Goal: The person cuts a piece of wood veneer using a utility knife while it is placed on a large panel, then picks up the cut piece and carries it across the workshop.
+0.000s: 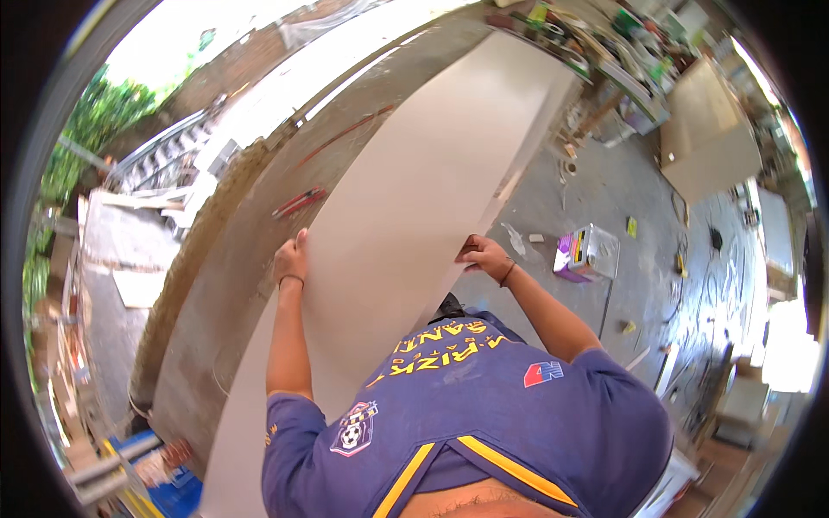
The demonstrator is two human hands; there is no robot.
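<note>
A long, pale, smooth panel [406,198] runs from the lower left up to the far right, across a worktop. At its left edge, my left hand [292,259] is closed on the rim, the fingertips partly hidden. My right hand [485,257] pinches the panel's right edge, its thumb and fingers bent around the rim. Beyond my left hand a red-handled tool [300,202] lies on the worktop, apart from the panel.
The worn worktop [242,250] extends left of the panel. To the right, a square metal can [587,253] with a purple label stands on the grey floor [553,198]. Clutter [622,52] crowds the far right, near a pale box-shaped cabinet [708,129]. Cables lie farther right.
</note>
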